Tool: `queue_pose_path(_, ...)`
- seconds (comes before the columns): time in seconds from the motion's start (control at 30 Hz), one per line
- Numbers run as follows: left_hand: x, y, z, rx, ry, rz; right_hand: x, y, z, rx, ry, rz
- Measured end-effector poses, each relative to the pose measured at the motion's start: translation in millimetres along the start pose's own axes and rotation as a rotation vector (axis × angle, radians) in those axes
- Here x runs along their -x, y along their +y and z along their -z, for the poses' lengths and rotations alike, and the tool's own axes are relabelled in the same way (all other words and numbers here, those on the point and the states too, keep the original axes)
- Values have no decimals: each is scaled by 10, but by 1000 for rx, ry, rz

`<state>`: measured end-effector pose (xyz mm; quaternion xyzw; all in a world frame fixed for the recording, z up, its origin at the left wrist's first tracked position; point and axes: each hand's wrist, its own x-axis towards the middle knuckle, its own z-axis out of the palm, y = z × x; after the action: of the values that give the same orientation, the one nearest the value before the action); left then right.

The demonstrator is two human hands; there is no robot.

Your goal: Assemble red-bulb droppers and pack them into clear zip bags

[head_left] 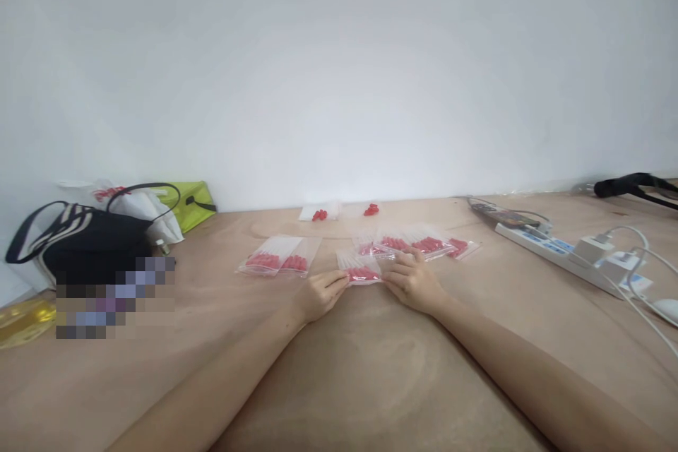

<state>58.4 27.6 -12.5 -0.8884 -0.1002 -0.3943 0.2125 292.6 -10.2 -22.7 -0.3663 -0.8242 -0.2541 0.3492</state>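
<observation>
A clear plastic bag point(361, 272) with several red-ended pieces inside lies flat at the centre. My left hand point(320, 294) pinches its near left corner, fingers together. At its near right corner my right hand point(412, 282) closes its fingers on the same bag. Left of it, overlapping clear bags point(280, 259) hold similar red pieces. More filled bags point(418, 244) lie just beyond my right hand, partly over one another. Small heaps of red pieces rest farther back, one point(320, 215) on a white bag and another point(371, 210) to its right.
A white power strip point(551, 248) with chargers and cables lies at the right. A phone-like device point(506, 215) is behind it. Black straps point(635, 186) sit at the far right. On the left are a black bag point(95, 247), a green bag point(193, 208) and a yellow item point(26, 321).
</observation>
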Motion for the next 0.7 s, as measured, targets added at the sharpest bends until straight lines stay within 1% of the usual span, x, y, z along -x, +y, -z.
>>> queue_pose_path(0.13,-4,-33,27,-51,-25,-125,-1,25,0,112,12,141)
queue_pose_path(0.23,-2,-50,46,-73,-29,-178,-5,22,-4,137,-11,194)
queue_pose_path(0.33,0,-54,53,-80,-60,-157,-12,8,-6,144,-55,192)
queue_pose_path(0.43,5,-51,54,-72,-98,-110,-23,-7,6,153,-72,158)
queue_pose_path(0.6,27,-47,56,-56,-123,-32,-98,-118,-16,138,-30,76)
queue_pose_path(0.7,25,-45,61,-30,-149,-29,-198,-252,-110,96,5,90)
